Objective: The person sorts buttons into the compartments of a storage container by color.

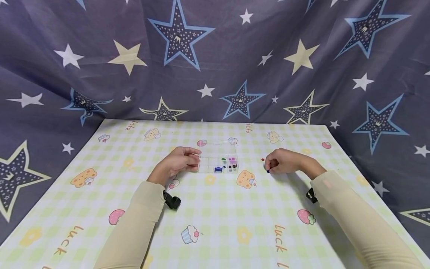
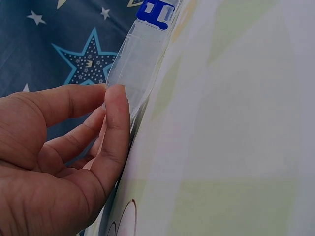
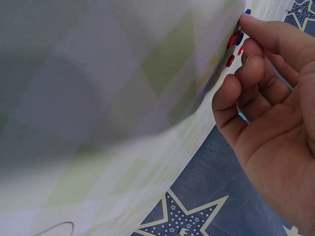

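A clear plastic compartment box (image 1: 203, 166) sits mid-table, its see-through lid folded back on the far side. My left hand (image 1: 183, 161) holds the box's left end between thumb and fingers. On the box's front edge is a blue latch (image 2: 156, 13). Green pieces (image 1: 223, 160), pink pieces (image 1: 232, 160) and black pieces (image 1: 234, 167) lie in its right-hand compartments. To the right of the box, my right hand (image 1: 283, 161) is down at the tabletop, fingers curled. Its thumb and fingertip pinch a small blue button (image 3: 248, 12), mostly hidden by the thumb.
Several loose red buttons (image 3: 230, 61) and a dark blue button (image 3: 239, 38) lie on the table near my right fingers. A patterned checked cloth (image 1: 215, 209) covers the table. Behind it hangs a dark star-printed curtain (image 1: 215, 45).
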Action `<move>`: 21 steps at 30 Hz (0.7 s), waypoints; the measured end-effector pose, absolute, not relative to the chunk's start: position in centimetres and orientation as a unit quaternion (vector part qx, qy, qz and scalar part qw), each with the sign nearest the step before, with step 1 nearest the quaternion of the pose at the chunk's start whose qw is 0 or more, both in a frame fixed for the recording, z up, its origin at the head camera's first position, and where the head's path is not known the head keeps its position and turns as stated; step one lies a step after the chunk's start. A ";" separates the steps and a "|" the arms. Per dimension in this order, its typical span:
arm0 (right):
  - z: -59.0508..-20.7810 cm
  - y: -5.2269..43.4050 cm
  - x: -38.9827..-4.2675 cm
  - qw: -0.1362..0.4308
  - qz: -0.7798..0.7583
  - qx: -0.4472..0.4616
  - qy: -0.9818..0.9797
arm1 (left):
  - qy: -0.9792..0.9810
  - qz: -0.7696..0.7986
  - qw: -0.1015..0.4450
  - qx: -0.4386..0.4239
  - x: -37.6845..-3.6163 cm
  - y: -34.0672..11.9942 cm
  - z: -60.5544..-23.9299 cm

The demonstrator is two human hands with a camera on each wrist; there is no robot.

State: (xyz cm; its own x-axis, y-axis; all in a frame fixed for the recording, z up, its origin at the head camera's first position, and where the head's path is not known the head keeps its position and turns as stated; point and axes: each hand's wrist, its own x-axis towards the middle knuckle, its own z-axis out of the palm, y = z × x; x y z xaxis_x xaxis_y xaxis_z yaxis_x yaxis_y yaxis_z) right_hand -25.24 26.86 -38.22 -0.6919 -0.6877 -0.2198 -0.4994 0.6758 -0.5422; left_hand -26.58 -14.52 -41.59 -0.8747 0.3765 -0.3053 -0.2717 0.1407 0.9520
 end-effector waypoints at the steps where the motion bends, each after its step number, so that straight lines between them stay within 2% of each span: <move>1: -38.2 26.8 -25.3 0.210 -0.224 -0.333 0.892 | 0.714 0.654 0.247 0.036 -26.6 -14.5 -41.6; 13: -38.0 26.3 -25.0 0.235 -0.218 -0.316 0.893 | 0.717 0.650 0.249 0.034 -26.5 -14.6 -41.5; 21: -38.3 25.8 -25.3 0.217 -0.228 -0.323 0.892 | 0.712 0.655 0.253 0.025 -26.5 -14.5 -41.4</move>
State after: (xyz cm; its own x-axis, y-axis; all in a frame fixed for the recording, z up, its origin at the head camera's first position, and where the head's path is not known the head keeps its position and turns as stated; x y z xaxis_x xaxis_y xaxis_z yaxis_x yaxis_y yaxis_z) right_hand -25.27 25.83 -38.31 -0.6962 -0.6762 -0.2410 -0.4783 0.6873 -0.5467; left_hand -26.45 -14.49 -41.36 -0.8710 0.3666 -0.3270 -0.2957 0.1402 0.9449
